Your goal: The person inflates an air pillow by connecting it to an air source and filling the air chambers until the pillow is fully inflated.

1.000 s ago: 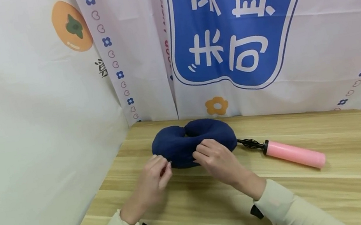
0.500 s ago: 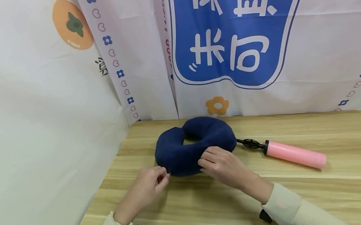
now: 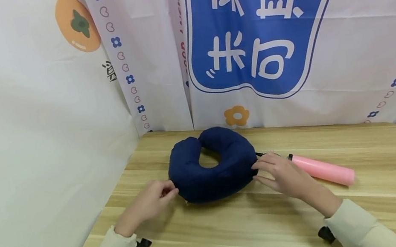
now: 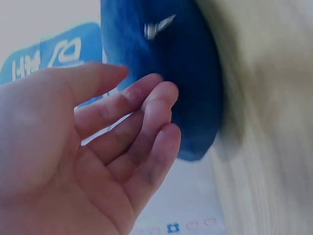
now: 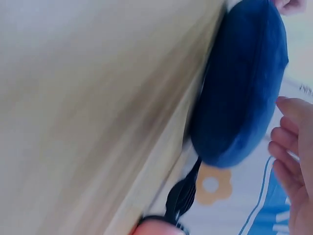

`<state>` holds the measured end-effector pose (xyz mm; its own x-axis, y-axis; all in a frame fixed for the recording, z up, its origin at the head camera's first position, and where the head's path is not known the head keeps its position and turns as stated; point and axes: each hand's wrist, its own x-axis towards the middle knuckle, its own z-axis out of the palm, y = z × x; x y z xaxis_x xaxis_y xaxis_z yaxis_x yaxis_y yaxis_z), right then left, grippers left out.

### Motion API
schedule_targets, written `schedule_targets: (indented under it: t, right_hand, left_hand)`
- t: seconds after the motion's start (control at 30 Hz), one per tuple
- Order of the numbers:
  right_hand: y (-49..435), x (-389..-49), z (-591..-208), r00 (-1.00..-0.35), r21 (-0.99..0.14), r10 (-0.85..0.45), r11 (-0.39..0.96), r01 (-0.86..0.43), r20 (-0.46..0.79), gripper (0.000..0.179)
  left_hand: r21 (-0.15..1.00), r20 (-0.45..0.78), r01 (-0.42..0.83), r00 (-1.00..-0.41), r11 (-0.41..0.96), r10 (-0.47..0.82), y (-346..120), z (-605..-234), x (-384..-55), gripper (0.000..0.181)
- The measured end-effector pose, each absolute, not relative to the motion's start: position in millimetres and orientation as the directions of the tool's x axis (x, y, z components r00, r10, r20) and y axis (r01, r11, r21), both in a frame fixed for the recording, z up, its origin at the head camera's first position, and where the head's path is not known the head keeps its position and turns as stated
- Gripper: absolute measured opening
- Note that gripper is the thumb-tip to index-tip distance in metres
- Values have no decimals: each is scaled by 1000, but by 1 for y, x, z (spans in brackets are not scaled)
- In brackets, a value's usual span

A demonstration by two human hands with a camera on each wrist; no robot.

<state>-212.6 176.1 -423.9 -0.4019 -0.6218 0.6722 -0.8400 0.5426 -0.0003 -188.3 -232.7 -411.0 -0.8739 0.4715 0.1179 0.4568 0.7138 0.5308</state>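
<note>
A navy U-shaped neck pillow [image 3: 211, 182] lies on the wooden table, its gap toward the back wall. At its left side is my left hand [image 3: 152, 200], fingers loosely bent and thumb apart from them in the left wrist view; they touch or nearly touch the fabric. That view also shows a small metal zipper pull [image 4: 159, 28] on the pillow's side. My right hand [image 3: 284, 174] is by the pillow's right end, fingers spread and relaxed, holding nothing. Whether its fingertips touch the fabric is hard to tell.
A pink hand pump [image 3: 323, 169] with a black nozzle lies right of the pillow, partly behind my right hand. The nozzle's black ribbed part [image 5: 182, 196] shows in the right wrist view. Printed white cloth [image 3: 157, 61] hangs along the table's back and left edges.
The pillow has tipped flatter and come nearer, so its central opening shows more. My right hand has left its front and moved right; my left hand has shifted slightly left.
</note>
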Motion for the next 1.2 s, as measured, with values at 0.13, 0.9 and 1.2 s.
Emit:
schedule_targets:
  t: [0.13,0.9,1.2]
  right_hand:
    - [194,-213,-422,-597,-167,-534,646,-745,599,23]
    - [167,-225,-437,-966,-682,-212,686,-255,148,46]
    - [150,-250,-436,-974,-720,-184,657,-224,134,45]
  left_hand:
    - [520,165,396,-916,757,367,-245,-408,-205,17]
    - [706,78,133,-991,696,110,-238,-428,-237,27]
    - [696,-24,163,-968,699,250,-240,-408,-204,20]
